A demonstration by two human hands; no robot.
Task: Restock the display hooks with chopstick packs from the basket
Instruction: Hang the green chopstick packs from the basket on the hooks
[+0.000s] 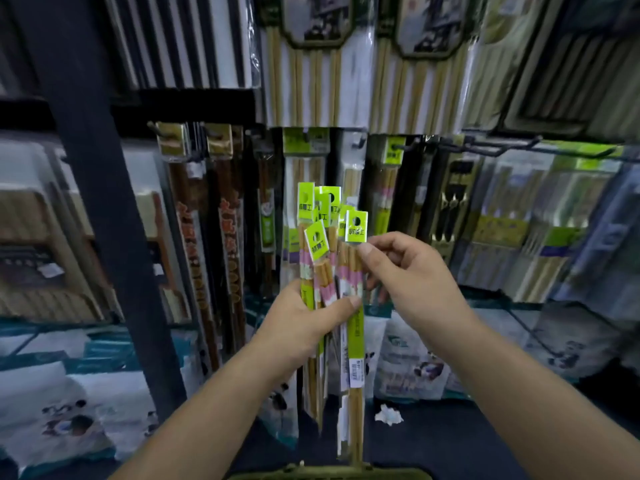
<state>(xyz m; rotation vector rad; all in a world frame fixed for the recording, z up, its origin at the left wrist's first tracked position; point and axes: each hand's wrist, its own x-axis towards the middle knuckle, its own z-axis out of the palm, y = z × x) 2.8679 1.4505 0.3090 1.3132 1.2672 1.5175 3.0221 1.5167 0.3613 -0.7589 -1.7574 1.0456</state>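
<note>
Likely light, stiff and slick, the chopstick packs stand gripped mid-length in the left hand, while the right hand pinches the front pack just below its holed header.

The chopstick packs are glossy clear plastic over pale wood sticks, with bright green paper headers.

Illumination is dim and bluish. Wide-angle distortion bends the frame edges. Periphery is smeared and soft; only the centre is moderately sharp.
</note>
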